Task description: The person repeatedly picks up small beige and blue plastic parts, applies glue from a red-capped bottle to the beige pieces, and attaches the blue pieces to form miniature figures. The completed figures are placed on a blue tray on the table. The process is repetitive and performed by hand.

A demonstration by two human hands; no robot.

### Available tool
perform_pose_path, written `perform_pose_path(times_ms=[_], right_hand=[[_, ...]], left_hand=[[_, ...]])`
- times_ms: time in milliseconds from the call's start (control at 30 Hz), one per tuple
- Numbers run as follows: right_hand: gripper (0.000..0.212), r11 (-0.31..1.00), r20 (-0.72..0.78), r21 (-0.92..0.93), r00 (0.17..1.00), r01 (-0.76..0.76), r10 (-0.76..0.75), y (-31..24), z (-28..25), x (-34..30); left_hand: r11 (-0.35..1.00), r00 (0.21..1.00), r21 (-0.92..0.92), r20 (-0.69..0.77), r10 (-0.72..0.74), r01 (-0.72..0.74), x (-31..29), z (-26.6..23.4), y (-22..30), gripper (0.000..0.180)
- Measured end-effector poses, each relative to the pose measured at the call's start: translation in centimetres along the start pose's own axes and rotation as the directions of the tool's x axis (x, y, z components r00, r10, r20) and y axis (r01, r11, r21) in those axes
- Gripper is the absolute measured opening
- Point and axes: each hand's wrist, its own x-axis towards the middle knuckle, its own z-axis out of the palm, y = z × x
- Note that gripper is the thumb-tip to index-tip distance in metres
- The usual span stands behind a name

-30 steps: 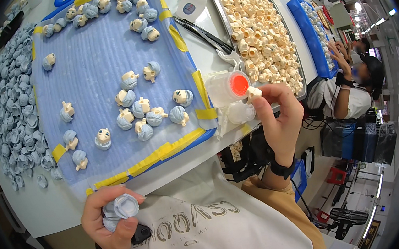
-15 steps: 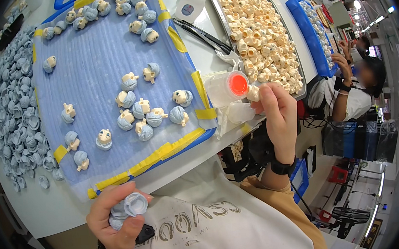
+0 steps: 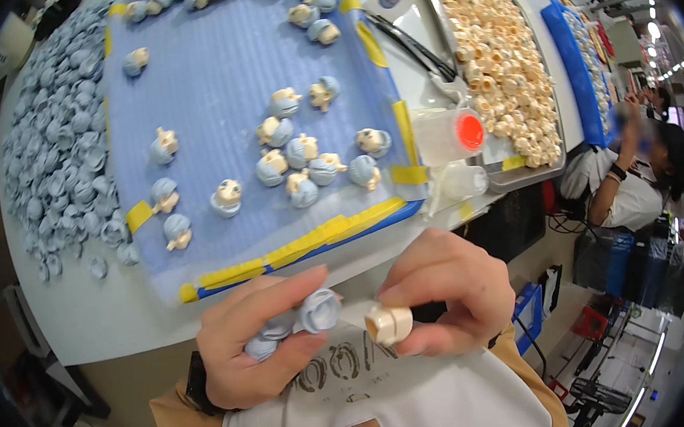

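Head view shows us, close to the chest, our left hand (image 3: 260, 349) clamped on small blue caps (image 3: 318, 310), while our right hand (image 3: 448, 290) pinches a cream plug (image 3: 390, 322) just beside them. We judge the plug should meet the cap's open mouth squarely, axes lined up, before any push. Farther out, the blue mat (image 3: 229, 68) carries finished blue-and-cream pairs (image 3: 304, 163). Beyond, a clear tub with a red lid (image 3: 449, 133) sits beside a metal tray (image 3: 552, 131) filled with cream plugs.

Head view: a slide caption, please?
Left hand holds blue caps, right hand a cream piece, below the blue mat.
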Motion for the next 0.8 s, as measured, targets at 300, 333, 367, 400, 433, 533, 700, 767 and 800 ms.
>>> perform_pose_path(times_ms=[300, 333, 367, 400, 433, 533, 700, 767, 800], right_hand=[[0.036, 0.967, 0.099, -0.235, 0.992, 0.099, -0.077, -0.2, 1.3, 1.3], [0.036, 0.964, 0.123, -0.249, 0.990, 0.097, -0.068, -0.3, 1.2, 1.4], [0.035, 0.959, 0.130, -0.265, 0.990, 0.096, -0.063, -0.3, 1.2, 1.5], [0.035, 0.955, 0.137, -0.281, 0.989, 0.095, -0.058, -0.4, 1.2, 1.5], [0.034, 0.950, 0.144, -0.297, 0.988, 0.096, -0.055, -0.4, 1.2, 1.5], [0.032, 0.919, 0.107, -0.376, 0.991, 0.116, -0.082, -0.5, 1.8, 1.1], [0.032, 0.929, 0.203, -0.350, 0.978, 0.123, -0.053, -0.8, 1.3, 0.9], [0.034, 0.922, 0.199, -0.359, 0.977, 0.146, -0.078, -0.5, 1.4, 0.8], [0.036, 0.918, 0.176, -0.363, 0.979, 0.159, -0.100, -0.2, 1.7, 0.7]], left_hand=[[0.988, 0.995, 0.121, 0.027, 0.093, -0.096, 0.1, -0.5, 0.6, 0.045], [0.987, 0.995, 0.130, 0.034, 0.089, -0.093, 0.1, -0.6, 0.5, 0.044], [0.986, 0.996, 0.139, 0.041, 0.085, -0.090, 0.1, -0.7, 0.5, 0.044], [0.985, 0.996, 0.144, 0.026, 0.090, -0.093, 0.0, -0.7, 0.5, 0.044], [0.984, 0.995, 0.149, 0.011, 0.097, -0.097, -0.1, -0.6, 0.3, 0.043], [0.985, 0.995, 0.142, 0.006, 0.097, -0.097, -0.1, -0.7, 0.4, 0.043], [0.976, 0.992, 0.180, 0.048, 0.119, -0.125, -0.4, -0.7, 0.4, 0.044], [0.964, 0.991, 0.233, 0.073, 0.113, -0.127, -0.6, -0.6, 0.5, 0.045], [0.974, 0.992, 0.194, 0.060, 0.106, -0.116, -0.5, -0.6, 0.6, 0.044]])
